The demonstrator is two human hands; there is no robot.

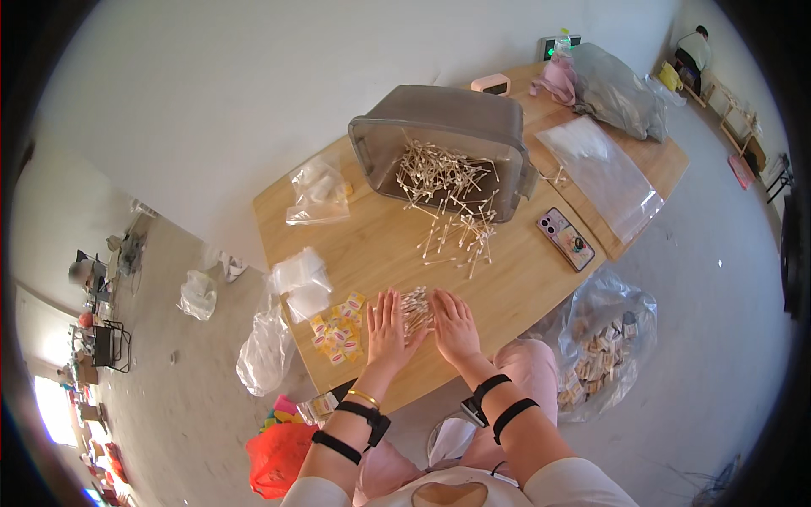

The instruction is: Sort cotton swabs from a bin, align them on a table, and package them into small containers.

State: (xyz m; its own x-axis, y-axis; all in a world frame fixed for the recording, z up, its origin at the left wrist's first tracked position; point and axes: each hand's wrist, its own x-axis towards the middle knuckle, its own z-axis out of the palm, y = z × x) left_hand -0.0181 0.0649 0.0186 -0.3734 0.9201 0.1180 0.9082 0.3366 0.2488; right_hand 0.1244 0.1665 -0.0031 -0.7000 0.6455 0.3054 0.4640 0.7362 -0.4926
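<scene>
Currently both hands sit flat on the wooden surface [380, 245], palms down, fingers straight and together. Left hand [387, 325] and right hand [454, 325] flank a small bundle of cotton swabs [415, 309], pressing in on it from either side. Grip state: neither hand is closed around anything; both are spread flat, with the bundle squeezed between their inner edges. The bundle lies near the surface's close edge, just in front of the person.

Further back, a grey plastic bin [443, 118] lies tipped on its side, mouth toward the person, with loose swabs [456, 224] spilling out of it onto the surface. These are apart from the bundle.

Just left of the left hand: a scatter of small yellow-and-red sachets [338, 329]. Beyond those, a stack of clear plastic bags [302, 279], and another clear bag [318, 193] near the far left corner.

Right side: a phone [565, 238] lying flat and a large clear bag [601, 173] behind it. On the floor to the right, a bag holding small packs [601, 355].

Both forearms carry black straps.
</scene>
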